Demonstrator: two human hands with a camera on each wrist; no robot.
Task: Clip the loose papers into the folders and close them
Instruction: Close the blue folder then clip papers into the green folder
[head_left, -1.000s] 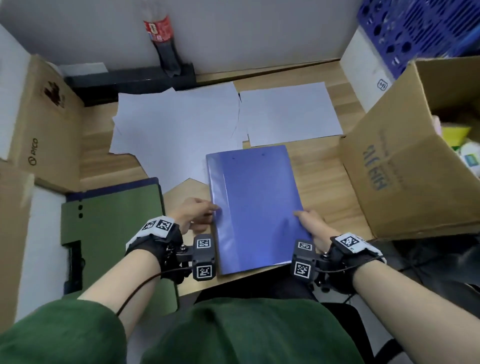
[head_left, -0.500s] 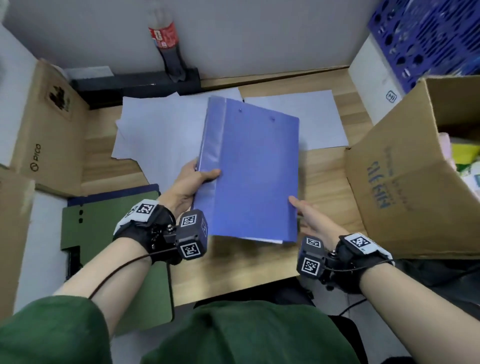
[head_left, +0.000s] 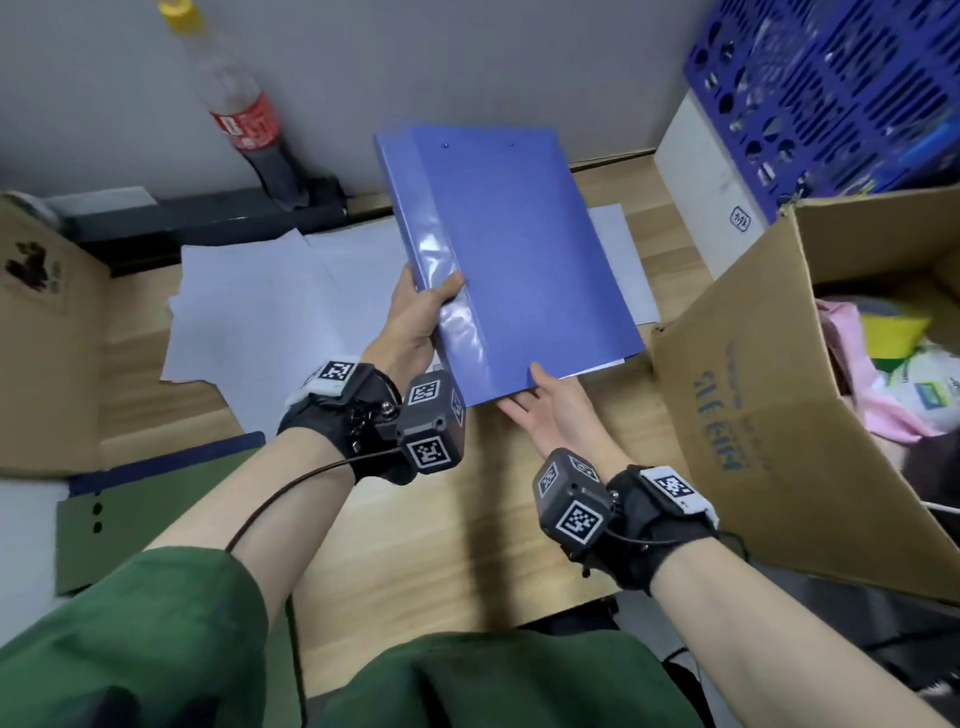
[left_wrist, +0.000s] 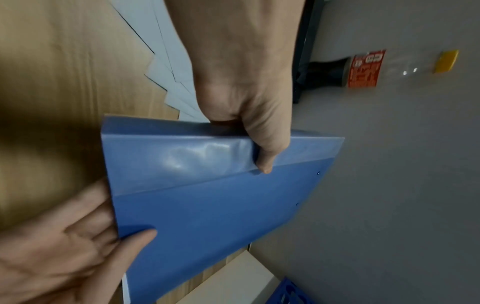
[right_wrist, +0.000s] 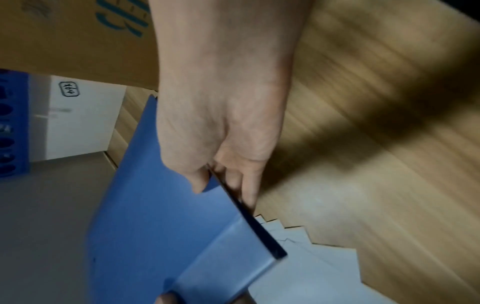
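Note:
A closed blue folder (head_left: 519, 260) is held tilted in the air above the wooden desk (head_left: 441, 545). My left hand (head_left: 431, 301) grips its glossy spine edge, thumb on top (left_wrist: 265, 162). My right hand (head_left: 535, 384) pinches the near bottom edge, thumb on the cover and fingers underneath (right_wrist: 241, 185). A white sheet edge (head_left: 597, 370) peeks out at the folder's lower right corner. Loose white papers (head_left: 260, 312) lie spread on the desk behind and left of the folder, with one more sheet (head_left: 618, 249) partly hidden to its right. A green folder (head_left: 130, 509) lies at the desk's left edge.
An open cardboard box (head_left: 779, 415) with mixed items stands close on the right. Behind it are a white box (head_left: 711, 171) and a blue crate (head_left: 831, 93). A plastic bottle (head_left: 244, 119) leans at the back wall. Another cardboard box (head_left: 47, 364) sits at the left.
The blue folder lay flat on the desk a second ago. Both hands have lifted it up and away from me, and the right hand has shifted to its bottom edge.

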